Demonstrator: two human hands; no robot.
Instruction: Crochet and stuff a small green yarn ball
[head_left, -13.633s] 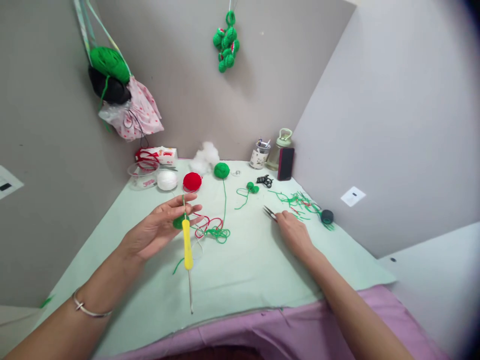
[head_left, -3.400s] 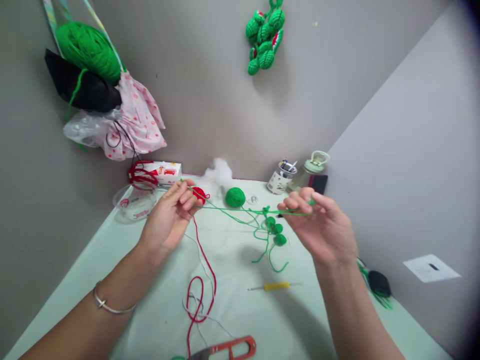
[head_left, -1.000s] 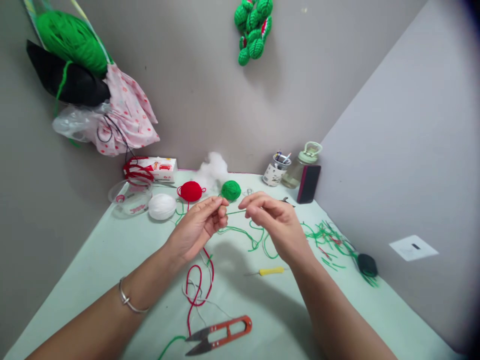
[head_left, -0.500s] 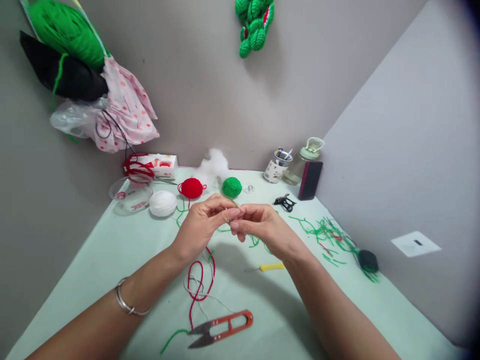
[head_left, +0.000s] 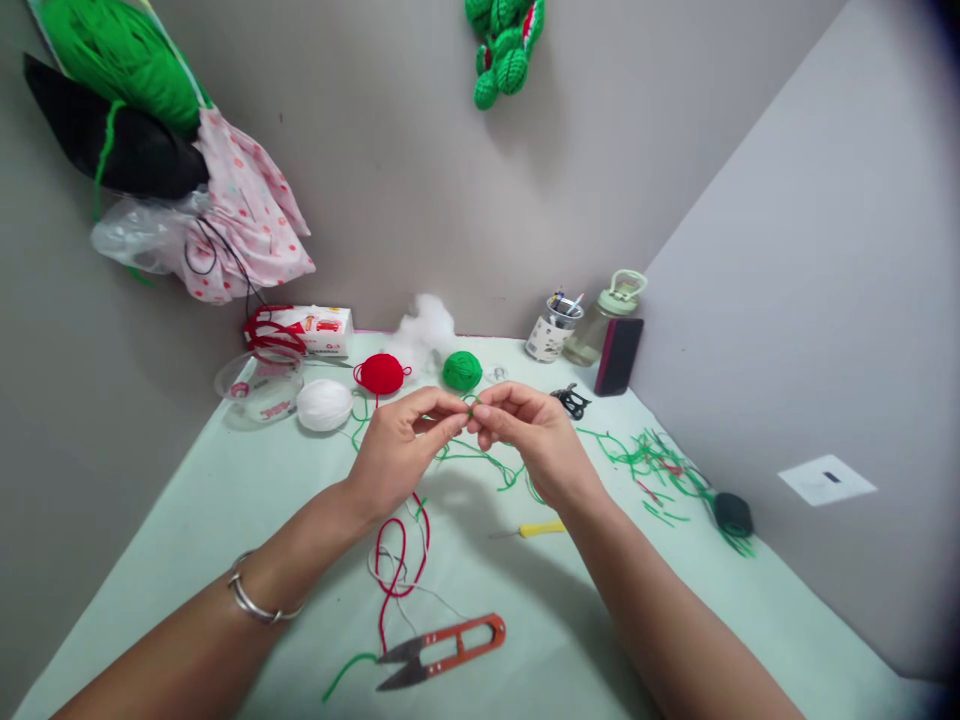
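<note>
My left hand and my right hand meet above the middle of the table, fingertips pinched together on a strand of green yarn that trails down onto the cloth. A green yarn ball lies just behind the hands. A yellow-handled crochet hook rests on the table below my right wrist. Orange thread snips lie near the front, beside a loop of red yarn.
A red yarn ball, a white yarn ball, a clear bowl, a small box and white stuffing line the back. A pen cup, a bottle, a phone and green yarn scraps sit at the right.
My hands, stretched wide apart with the green strand taut between them, have come together; the fingertips now touch at the centre. The snips and the hook lie where they were.
</note>
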